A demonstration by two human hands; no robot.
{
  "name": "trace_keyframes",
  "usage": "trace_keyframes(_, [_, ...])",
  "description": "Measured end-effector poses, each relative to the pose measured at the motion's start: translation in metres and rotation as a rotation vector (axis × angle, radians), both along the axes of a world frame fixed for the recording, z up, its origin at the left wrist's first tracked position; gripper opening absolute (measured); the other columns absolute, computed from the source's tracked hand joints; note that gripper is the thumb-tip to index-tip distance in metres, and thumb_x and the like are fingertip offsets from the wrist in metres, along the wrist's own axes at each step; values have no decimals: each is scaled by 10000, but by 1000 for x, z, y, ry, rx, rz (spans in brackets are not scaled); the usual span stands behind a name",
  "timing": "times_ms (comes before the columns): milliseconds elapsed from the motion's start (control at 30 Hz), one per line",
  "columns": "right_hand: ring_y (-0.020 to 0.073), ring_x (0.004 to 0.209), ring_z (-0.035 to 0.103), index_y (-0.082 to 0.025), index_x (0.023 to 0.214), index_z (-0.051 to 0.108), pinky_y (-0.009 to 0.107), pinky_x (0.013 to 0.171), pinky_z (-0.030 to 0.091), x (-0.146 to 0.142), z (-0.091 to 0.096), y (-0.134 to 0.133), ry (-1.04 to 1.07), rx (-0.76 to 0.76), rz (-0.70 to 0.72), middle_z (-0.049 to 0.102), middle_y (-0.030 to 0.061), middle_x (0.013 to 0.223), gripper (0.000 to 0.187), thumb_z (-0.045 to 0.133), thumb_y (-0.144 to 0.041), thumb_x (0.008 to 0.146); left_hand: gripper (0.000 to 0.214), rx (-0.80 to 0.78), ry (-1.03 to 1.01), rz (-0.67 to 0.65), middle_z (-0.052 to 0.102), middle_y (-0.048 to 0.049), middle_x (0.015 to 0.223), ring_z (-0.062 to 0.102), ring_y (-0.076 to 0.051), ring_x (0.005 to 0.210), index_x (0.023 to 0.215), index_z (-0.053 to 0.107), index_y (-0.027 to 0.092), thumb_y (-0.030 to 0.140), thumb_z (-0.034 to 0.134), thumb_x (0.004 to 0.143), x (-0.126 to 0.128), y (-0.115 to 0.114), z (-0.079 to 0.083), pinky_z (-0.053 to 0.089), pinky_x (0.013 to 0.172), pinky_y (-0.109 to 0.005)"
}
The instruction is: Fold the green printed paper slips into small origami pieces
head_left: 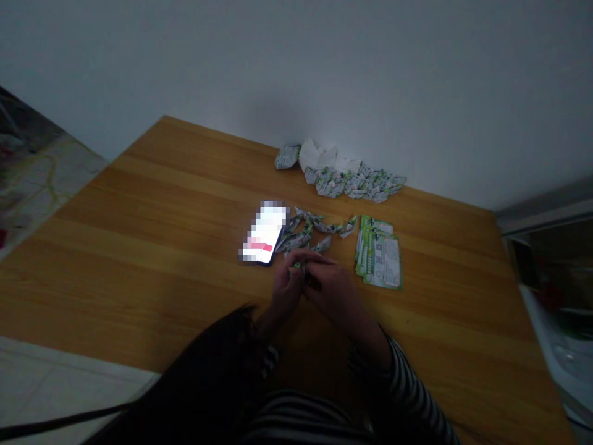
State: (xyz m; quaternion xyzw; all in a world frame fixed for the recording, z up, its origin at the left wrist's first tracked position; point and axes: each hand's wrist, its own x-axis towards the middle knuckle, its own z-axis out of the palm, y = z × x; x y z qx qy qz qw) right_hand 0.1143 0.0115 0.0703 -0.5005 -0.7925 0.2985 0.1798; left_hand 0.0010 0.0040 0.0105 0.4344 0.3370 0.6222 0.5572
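My left hand (286, 285) and my right hand (336, 293) meet above the near middle of the wooden table (176, 247). Pinched between their fingers is a small folded piece of green-and-white paper (298, 266), mostly hidden by the fingers. Just beyond my hands lie several folded strips of the same printed paper (301, 238). A phone (266, 232) with a lit, blurred screen rests to their left. On the right, flat green-and-white printed sheets (382, 259) are stacked unevenly.
Against the wall (296, 62) sits a row of folded printed paper pieces (352, 182), with white paper (317, 154) behind them. A grey-green folded packet (287, 156) stands at the row's left end. Dark shelving (551, 259) borders the table's right side.
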Motion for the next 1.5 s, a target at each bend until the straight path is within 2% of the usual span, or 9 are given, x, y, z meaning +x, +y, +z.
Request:
trace_keyframes(167, [133,576,571,-171,763,665,231,553,346,4,-6,-7,125,33,-184,656,4,668,69,684,-189,827,554,21,-88,-34,711,-125,1124,668,-292,1055,1225,534,212,655,437,906,3,2,2,490,944,-458])
trace_keyframes(300, [132,595,606,-175,785,669,216,577,409,-1,-11,-12,254,1,-299,670,5,686,53,642,-165,830,385,-12,69,51,704,-107,1042,652,-235,979,1076,635,173,494,450,971,4,1,10,488,900,-369])
trace_keyframes(633, [150,619,638,-167,827,715,222,572,425,2,-13,-4,257,-125,-234,719,18,721,94,638,-116,811,440,-156,204,-6,533,16,720,486,-128,626,946,557,190,617,453,920,0,1,-10,416,572,-237])
trace_keyframes(800, [159,750,694,-211,1021,729,232,667,491,37,-8,18,287,-168,36,765,16,894,179,620,-185,880,378,-231,230,54,567,19,717,524,-117,607,882,566,187,565,577,879,1,9,-3,427,543,-223])
trace_keyframes(933, [211,864,686,-202,1013,746,305,787,498,81,-3,71,-84,167,-195,760,66,978,184,589,-220,920,416,-263,108,51,585,22,663,504,-88,464,859,552,184,590,487,920,2,12,-2,377,426,-204])
trace_keyframes(1033, [263,1046,627,-193,1044,740,332,857,466,102,-5,112,-434,261,-30,718,108,1058,201,623,-157,884,482,-295,-58,46,552,38,617,496,-87,427,918,565,183,660,516,868,3,15,-8,344,372,-190])
trace_keyframes(1133, [266,1049,610,-190,992,750,314,822,448,105,-13,136,-578,229,127,707,107,1013,168,653,-146,862,515,-344,-247,43,531,47,608,511,-95,443,960,566,183,678,578,816,2,19,-11,371,371,-190])
trace_keyframes(1300, [236,937,626,-177,952,738,291,759,422,99,-28,142,-608,185,146,711,95,958,123,668,-156,854,426,-327,-352,-17,549,43,691,546,-100,530,990,528,200,561,668,815,2,21,-12,448,442,-200])
trace_keyframes(1500, [238,878,647,-175,897,766,290,726,418,106,-28,131,-594,130,72,717,129,941,105,681,-170,835,414,-298,-355,-55,570,19,764,616,-133,647,1042,542,192,563,604,866,2,19,-16,533,592,-271])
